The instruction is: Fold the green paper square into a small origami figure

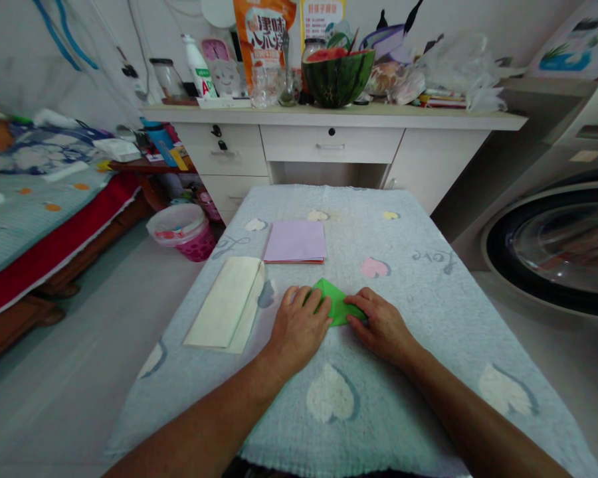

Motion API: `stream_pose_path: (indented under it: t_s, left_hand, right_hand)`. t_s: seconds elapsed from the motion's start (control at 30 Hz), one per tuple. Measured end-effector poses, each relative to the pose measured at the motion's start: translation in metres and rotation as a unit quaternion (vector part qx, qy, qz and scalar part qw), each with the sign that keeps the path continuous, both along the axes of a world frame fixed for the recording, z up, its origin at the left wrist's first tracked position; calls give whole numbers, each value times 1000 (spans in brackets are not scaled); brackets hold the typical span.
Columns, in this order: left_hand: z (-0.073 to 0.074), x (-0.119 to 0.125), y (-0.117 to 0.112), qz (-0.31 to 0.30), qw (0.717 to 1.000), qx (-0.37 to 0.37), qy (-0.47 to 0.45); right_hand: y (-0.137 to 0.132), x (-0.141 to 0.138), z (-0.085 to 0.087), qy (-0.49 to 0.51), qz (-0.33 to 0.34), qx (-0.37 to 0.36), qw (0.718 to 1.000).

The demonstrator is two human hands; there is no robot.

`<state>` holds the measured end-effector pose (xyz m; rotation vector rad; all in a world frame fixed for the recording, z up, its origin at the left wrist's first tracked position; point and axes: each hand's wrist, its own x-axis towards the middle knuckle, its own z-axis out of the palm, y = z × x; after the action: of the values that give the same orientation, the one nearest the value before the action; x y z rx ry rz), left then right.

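Folding green paper (337,307) on the patterned cloth (403,411), it seems, I lay my left hand (299,328) over its left side, fingers apart, my right hand (383,325) at its right corner, pinching or not I cannot tell, the next move likely needing steady creasing.

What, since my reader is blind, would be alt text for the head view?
A person's left hand and right hand touch folded green paper on a cloth-covered table. Purple paper and a cream sheet lie nearby; behind, a cut watermelon sits on a white desk.
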<state>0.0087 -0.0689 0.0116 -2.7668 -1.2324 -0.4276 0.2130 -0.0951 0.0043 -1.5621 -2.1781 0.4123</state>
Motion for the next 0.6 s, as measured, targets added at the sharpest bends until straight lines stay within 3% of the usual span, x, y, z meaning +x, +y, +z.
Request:
stream_pose_path:
  t_s: [0.2, 0.6]
  left_hand:
    - [-4, 1, -8, -22, 999, 34, 24]
    - [-16, 5, -5, -25, 999, -15, 33]
  right_hand:
    - [0, 0, -1, 8, 2, 6, 1000]
    - [1, 1, 0, 9, -3, -4, 1000]
